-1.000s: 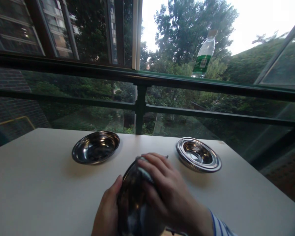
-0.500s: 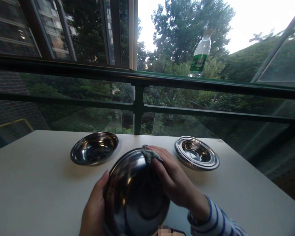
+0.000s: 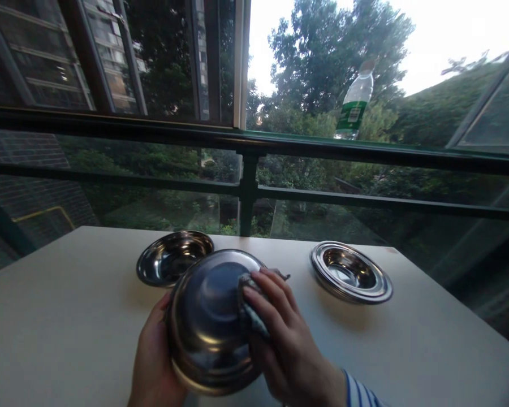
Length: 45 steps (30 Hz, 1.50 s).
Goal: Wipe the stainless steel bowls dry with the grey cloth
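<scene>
My left hand (image 3: 152, 356) grips the left rim of a steel bowl (image 3: 206, 322) that is held tilted above the table, its outer bottom turned up toward me. My right hand (image 3: 286, 345) presses a small grey cloth (image 3: 250, 308) against the right side of the bowl's outside, fingers closed over the cloth. A striped sleeve shows at my right wrist. The inside of the held bowl is hidden.
A second steel bowl (image 3: 173, 264) sits on the white table (image 3: 59, 316) just behind the held one. A wide-rimmed steel dish (image 3: 350, 278) lies to the right. A plastic bottle (image 3: 354, 103) stands on the green railing (image 3: 365, 150) beyond the table.
The bowl has been turned so its base faces up and away, and it sits higher in view. My right hand with the cloth has slid from the top rim down onto the bowl's right side.
</scene>
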Motion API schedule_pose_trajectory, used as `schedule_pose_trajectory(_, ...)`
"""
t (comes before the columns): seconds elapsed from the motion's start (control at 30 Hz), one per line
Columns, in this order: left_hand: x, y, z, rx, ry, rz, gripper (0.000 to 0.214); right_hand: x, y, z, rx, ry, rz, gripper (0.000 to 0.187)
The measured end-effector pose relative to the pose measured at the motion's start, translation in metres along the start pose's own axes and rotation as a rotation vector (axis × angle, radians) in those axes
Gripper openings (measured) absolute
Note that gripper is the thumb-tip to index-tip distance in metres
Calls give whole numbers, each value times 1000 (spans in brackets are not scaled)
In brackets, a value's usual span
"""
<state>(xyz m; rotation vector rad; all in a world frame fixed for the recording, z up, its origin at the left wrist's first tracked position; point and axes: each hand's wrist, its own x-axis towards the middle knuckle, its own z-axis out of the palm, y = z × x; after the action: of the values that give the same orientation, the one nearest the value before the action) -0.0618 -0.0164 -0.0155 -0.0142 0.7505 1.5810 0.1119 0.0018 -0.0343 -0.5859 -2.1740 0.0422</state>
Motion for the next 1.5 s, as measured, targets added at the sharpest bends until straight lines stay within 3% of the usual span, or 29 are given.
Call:
schedule_pose_trajectory(0.17, -3, 0, 6, 51, 149, 13, 22, -4, -14, 19, -249, 143, -228, 34)
schedule_pose_trajectory(0.3, -7, -4, 12, 55, 217, 2, 21, -6, -21, 34, -364, 240, -298, 28)
schedule_pose_trajectory(0.53, -11, -14, 14, 91, 175, -224, 35, -9, -25, 45, -480, 203, -392, 27)
schedule_pose_trajectory(0.7, -2, -8, 9, 67, 163, 23, 28, 0, -12, 19, -451, 43, -555, 26)
schedule_pose_trajectory(0.77, 1, -5, 7, 62, 155, 79, 28, 2, -7, 11, -391, 44, -579, 22)
schedule_pose_trajectory(0.87, 2, -5, 6, 43, 149, 104, 28, 3, -6, 8, -367, 90, -550, 20)
schedule_pose_trajectory(1.07, -10, -16, 12, 74, 139, 6, 30, 4, -18, 13, -471, 14, -489, 29)
schedule_pose_trajectory(1.2, -15, -21, 8, 130, 137, -6, 20, 8, -21, 10, -416, -8, -451, 29)
schedule_pose_trajectory(1.37, -11, -29, -1, 169, 191, 150, 24, 14, -19, -4, -254, -179, -254, 39)
schedule_pose_trajectory(1.5, -7, -37, -2, 137, 90, 53, 27, 17, -2, -13, -128, -240, -45, 46)
